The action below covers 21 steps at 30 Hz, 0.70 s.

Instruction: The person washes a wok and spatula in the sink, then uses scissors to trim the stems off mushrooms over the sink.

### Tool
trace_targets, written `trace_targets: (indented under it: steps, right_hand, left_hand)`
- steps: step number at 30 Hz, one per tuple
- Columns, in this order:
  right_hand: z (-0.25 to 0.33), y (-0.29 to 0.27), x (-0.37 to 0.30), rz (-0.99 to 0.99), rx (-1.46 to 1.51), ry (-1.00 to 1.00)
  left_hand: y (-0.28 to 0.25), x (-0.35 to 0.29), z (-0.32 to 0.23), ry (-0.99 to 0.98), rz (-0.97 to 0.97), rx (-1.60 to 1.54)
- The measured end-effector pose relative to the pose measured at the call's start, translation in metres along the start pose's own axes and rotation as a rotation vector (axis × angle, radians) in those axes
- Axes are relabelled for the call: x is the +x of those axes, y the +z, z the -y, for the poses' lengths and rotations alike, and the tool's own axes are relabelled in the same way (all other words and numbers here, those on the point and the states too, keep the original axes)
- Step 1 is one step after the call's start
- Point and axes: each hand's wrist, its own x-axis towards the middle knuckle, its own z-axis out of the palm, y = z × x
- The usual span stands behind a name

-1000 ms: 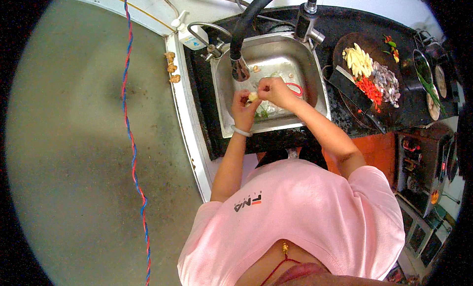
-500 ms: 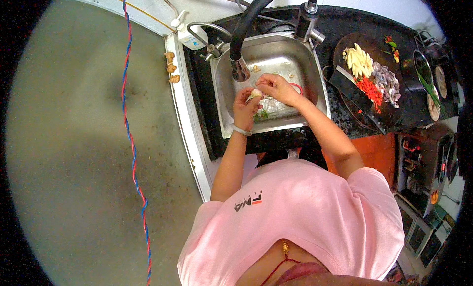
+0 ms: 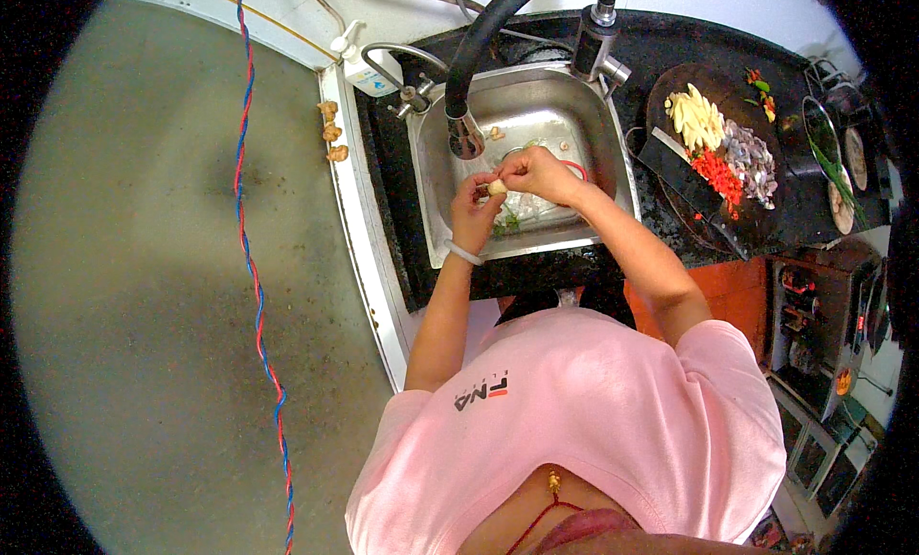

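Over the steel sink (image 3: 429, 177), my left hand (image 3: 472, 213) pinches a small pale garlic clove (image 3: 497, 187) between thumb and fingers. My right hand (image 3: 539, 174) meets it from the right, its fingertips pressed together at the clove's upper side. Whether a bit of skin is between those fingertips is too small to tell. Below the hands, green leafy scraps (image 3: 509, 222) and whitish peelings lie on the sink floor. A red-rimmed thing (image 3: 574, 169) shows partly behind my right wrist.
A black hose tap (image 3: 467, 134) hangs close above my hands. To the right, a round board (image 3: 670, 91) bears pale yellow slices (image 3: 697, 118), red chopped pieces (image 3: 716, 177), greyish meat pieces (image 3: 750, 163) and a cleaver (image 3: 684, 177). Ginger-like pieces (image 3: 331, 132) sit on the left ledge.
The clove, whitish and pinkish before, now looks yellower and smoother. My right fingers have shifted slightly down toward it, and my left hand has tilted a little.
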Motion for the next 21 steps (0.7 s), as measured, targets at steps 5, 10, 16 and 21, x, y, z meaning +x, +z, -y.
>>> trace_targets:
  steps: [5, 10, 16, 21]
  right_hand:
    - [-0.002, 0.004, -0.003, -0.066, 0.083, 0.001]
    - [0.017, 0.005, -0.006, -0.100, -0.199, -0.056]
    - [0.020, 0.009, -0.005, -0.138, -0.314, -0.051]
    - [-0.010, 0.006, 0.000, -0.178, 0.143, 0.167]
  left_hand:
    - [0.000, 0.000, -0.006, -0.003, -0.049, -0.101]
    - [-0.004, 0.004, -0.001, -0.002, -0.026, -0.025]
    - [-0.005, 0.002, 0.001, 0.002, 0.019, -0.015]
    - [0.000, -0.004, -0.020, -0.121, 0.044, -0.229]
